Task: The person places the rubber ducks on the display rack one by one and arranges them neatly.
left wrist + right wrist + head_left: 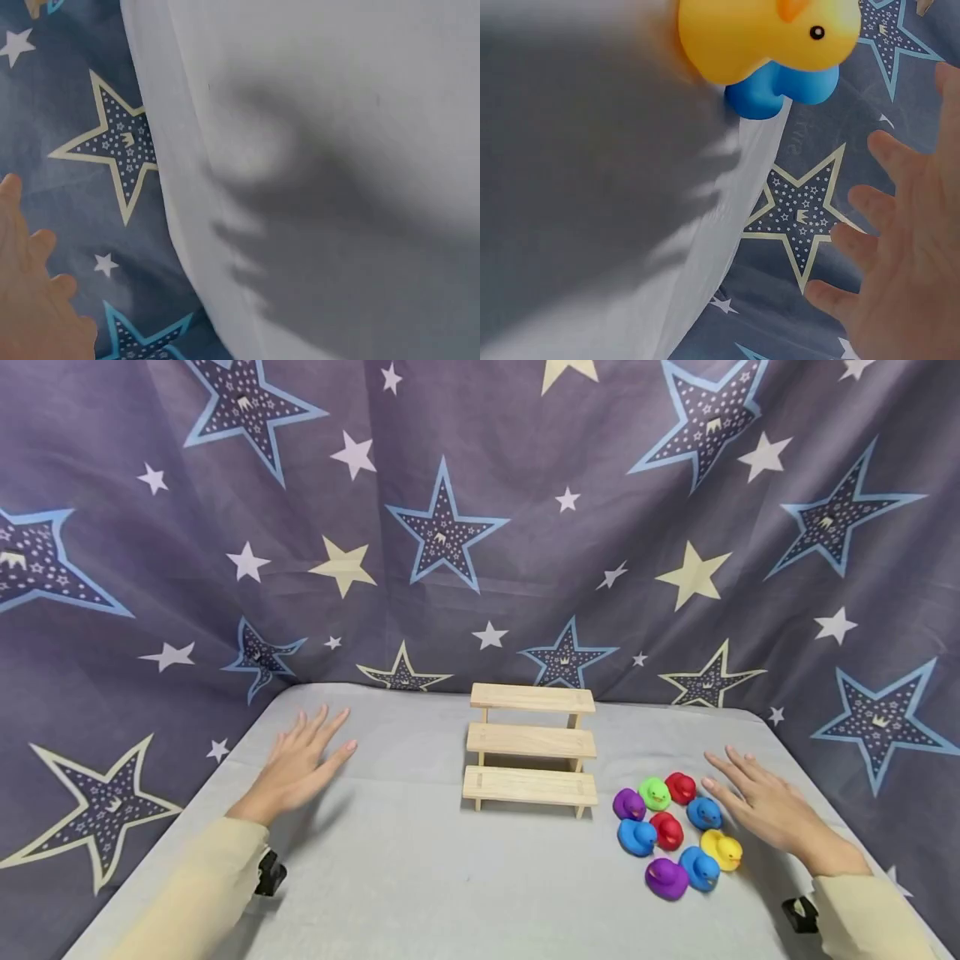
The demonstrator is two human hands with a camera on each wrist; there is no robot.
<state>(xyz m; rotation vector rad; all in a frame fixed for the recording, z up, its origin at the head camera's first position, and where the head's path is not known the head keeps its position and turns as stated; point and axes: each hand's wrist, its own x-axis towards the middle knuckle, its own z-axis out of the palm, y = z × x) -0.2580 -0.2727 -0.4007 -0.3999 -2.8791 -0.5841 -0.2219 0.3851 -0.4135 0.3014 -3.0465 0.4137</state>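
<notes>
My left hand (298, 766) hovers above the left side of the table, fingers spread, holding nothing. On the right, my right hand (776, 806) is also spread and holds nothing, just beside a cluster of rubber ducks. Nearest to it are a blue duck (704, 813) and a yellow duck (722, 850); the yellow duck (772, 37) looms large in the right wrist view. The rest of the cluster includes a green duck (655, 793), red ducks (667, 831), purple ducks (667, 879) and more blue ducks (637, 837). A three-step wooden stand (531, 741) is at the back centre.
A pale grey cloth covers the table (420, 877). Behind it and along both sides hangs a dark curtain (450, 627) printed with stars. Black wrist straps (270, 872) show at both sleeves.
</notes>
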